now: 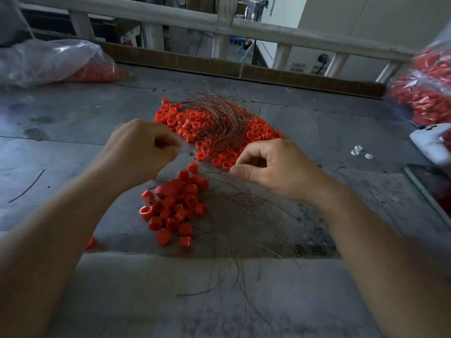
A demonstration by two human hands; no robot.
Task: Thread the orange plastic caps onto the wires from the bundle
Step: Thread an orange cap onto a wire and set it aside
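Nearest the camera, on the near side of the wire bundle (219,120), smooth cylindrical orange caps (174,208) lie heaped over trailing hair-thin strands. Just short of the bundle, the left hand (144,152) curls round one cap (159,142); the right hand (271,167) pinches a fine wire (214,169). Under the coppery tangled bundle, loose caps (258,132) spread across the scuffed grey table (73,142).

The curled fingers of the left hand (144,150) conceal its contents, whatever the right hand (273,167) pinches is too thin to resolve, and the right frame edge cuts off the blurred bag of caps (424,93) and the white device (429,142).
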